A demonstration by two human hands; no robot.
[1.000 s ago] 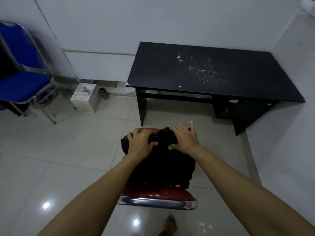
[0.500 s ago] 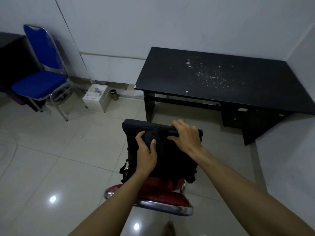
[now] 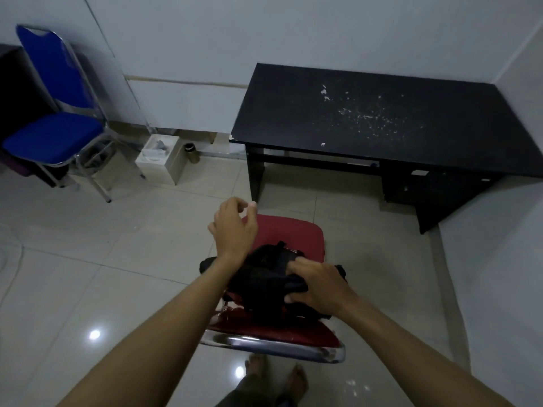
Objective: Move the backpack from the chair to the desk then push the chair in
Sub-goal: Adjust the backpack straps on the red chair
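The black backpack (image 3: 261,277) stands against the backrest at the near end of the red chair (image 3: 288,233), whose chrome backrest top (image 3: 273,346) faces me. My right hand (image 3: 317,284) grips the backpack's top. My left hand (image 3: 235,227) hovers above the seat's left edge, fingers loosely curled and holding nothing. The black desk (image 3: 376,121), its top speckled with white flecks, stands against the wall beyond the chair.
A blue chair (image 3: 55,136) stands at the far left by the wall. A small white box (image 3: 158,161) and a dark cup (image 3: 191,151) sit on the floor near the desk's left leg. A white wall (image 3: 499,274) runs along the right. My bare feet (image 3: 276,377) show below.
My left hand has let go of the backpack and lifted forward over the seat. The backpack now sits lower and closer to me, held by the right hand alone. The view tilted down.
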